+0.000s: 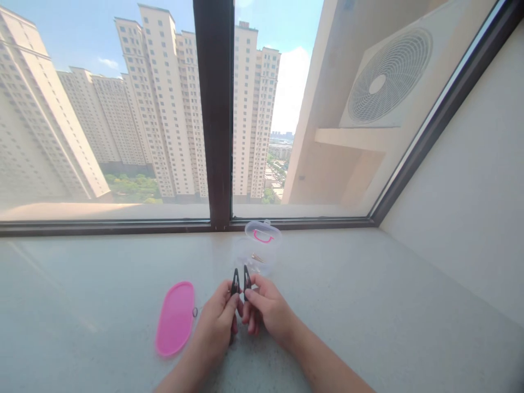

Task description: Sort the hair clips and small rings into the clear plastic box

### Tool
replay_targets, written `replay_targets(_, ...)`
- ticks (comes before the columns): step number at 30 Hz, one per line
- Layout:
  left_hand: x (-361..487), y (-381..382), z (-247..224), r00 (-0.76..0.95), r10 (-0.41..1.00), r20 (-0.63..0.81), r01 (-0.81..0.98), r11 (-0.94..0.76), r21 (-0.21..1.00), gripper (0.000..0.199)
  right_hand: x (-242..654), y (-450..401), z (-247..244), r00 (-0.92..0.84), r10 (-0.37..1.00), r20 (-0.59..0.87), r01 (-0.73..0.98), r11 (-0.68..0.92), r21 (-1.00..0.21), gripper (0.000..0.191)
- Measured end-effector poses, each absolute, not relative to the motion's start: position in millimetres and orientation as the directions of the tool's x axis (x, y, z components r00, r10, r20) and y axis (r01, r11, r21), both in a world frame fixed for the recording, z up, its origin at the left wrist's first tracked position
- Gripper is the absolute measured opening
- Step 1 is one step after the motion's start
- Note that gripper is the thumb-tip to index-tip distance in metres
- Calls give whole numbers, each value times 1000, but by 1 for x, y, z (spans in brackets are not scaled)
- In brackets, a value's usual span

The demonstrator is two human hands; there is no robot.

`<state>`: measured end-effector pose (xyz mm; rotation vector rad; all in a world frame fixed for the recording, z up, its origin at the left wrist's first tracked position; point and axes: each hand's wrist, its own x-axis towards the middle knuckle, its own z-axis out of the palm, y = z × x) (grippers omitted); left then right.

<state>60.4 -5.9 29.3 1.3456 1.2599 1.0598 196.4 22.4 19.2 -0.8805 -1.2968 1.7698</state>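
Two black snap hair clips stand upright side by side above the sill, pointed ends up. My left hand (216,316) pinches the left hair clip (236,278) between thumb and fingers. The other hair clip (246,275) is gripped the same way by my right hand (268,307). A small gap separates the clips, while the fingers of both hands nearly meet below them. Something dark (231,337) shows under my left fingers; I cannot make out what it is. Just beyond the hands sits a clear plastic case (262,250) with a pink handle and small gold-coloured items inside.
A pink oval lid or tray (176,319) lies left of my hands, with a small dark ring (195,312) beside it. The pale stone sill (102,295) meets a dark window frame (219,164) ahead and a white wall (458,207) on the right.
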Motion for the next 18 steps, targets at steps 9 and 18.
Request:
replay_targets(9,60,-9,32,87,996,-34,171,18,985,20,194,17,24,-456,885,-90,-151,-176,-973,41)
replay_targets(18,58,-8,34,82,997,3,166,-17,986,19,189,18,25,-436,896,-80,-128,-150,-980,40)
